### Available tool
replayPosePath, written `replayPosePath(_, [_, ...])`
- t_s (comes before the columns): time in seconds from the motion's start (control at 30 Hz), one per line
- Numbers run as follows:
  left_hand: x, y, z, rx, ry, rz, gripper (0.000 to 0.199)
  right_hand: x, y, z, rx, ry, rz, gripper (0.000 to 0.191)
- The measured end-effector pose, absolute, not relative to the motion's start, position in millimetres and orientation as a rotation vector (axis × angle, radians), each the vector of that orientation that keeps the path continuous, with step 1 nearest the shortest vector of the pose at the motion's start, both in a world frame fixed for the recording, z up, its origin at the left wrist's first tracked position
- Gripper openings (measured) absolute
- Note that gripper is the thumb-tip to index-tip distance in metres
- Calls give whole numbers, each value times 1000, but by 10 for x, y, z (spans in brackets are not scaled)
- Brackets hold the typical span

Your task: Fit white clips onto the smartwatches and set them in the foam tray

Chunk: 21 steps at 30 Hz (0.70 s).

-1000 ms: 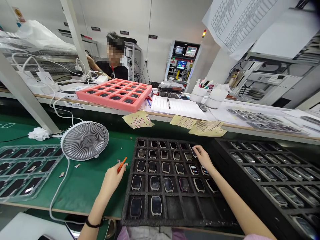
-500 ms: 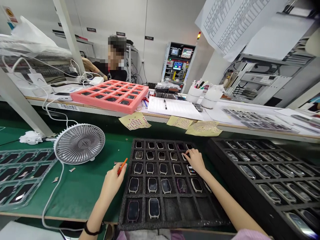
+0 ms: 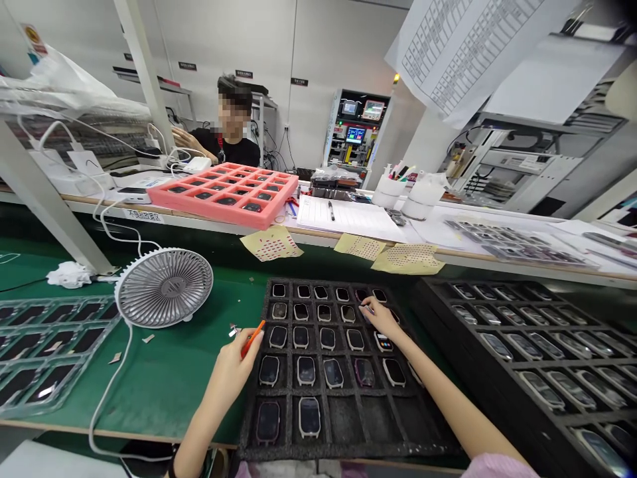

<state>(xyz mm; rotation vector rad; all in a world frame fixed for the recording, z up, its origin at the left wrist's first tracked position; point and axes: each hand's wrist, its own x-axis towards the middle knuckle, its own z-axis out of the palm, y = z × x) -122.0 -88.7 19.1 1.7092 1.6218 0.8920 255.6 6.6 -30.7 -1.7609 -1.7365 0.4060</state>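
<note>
One left hand [image 3: 239, 358] and one right hand [image 3: 382, 318] at a black tray [image 3: 341, 418]

The left hand is just left of the black tray. Its thumb and fingers are pinched around an orange tool [image 3: 253, 337]. The tool is thin, and its long axis runs on a slant. The end that shows points up, away from the person and to the right, at the left edge of the black tray. I cannot tell if it touches that edge.

The right hand is over the right part of the black tray, at the second row from the far end. Its thumb and fingertip are close together by one of the watches [image 3: 306, 370]. They hide part of it, so I cannot tell if they grip it.

The watches lie in the pockets of the black tray, glass up. Their long sides run mostly from near to far, and some are a bit turned.

A round fan [image 3: 166, 287] stands left of the black tray. A second dark tray [image 3: 488, 385] is just right of it. A pink tray [image 3: 271, 216] sits on the shelf [image 3: 318, 234] beyond the black tray.
</note>
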Motion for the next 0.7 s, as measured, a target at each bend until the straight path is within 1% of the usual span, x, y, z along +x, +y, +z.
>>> replayPosePath(0.1, [-1103,-909,246,1672,1411,871,39,2394,-10,-195,-1576,-1622,600,35])
replayPosePath(0.17, [-955,-911,283,1644,1209,821,38,2142,-115,-85,-1464,-1535,712,42])
replayPosePath(0.23, [-768,-897,319,1605,1019,769,37,1808,-250,55,-1337,-1469,878,38])
replayPosePath(0.3, [-588,-869,350,1557,909,752,37,1466,-390,212,-980,-1175,1371,28])
replayPosePath(0.33, [-516,-854,361,1532,883,766,38,1317,-451,288,-857,-1068,1527,26])
replayPosePath(0.37, [-462,-838,370,1507,872,788,38,1192,-504,356,-783,-988,1613,25])
replayPosePath(0.47, [-404,-802,385,1456,868,866,39,979,-601,483,-709,-911,1686,25])
replayPosePath(0.7, [-449,-789,404,1453,875,894,41,965,-630,478,-713,-907,1622,28])
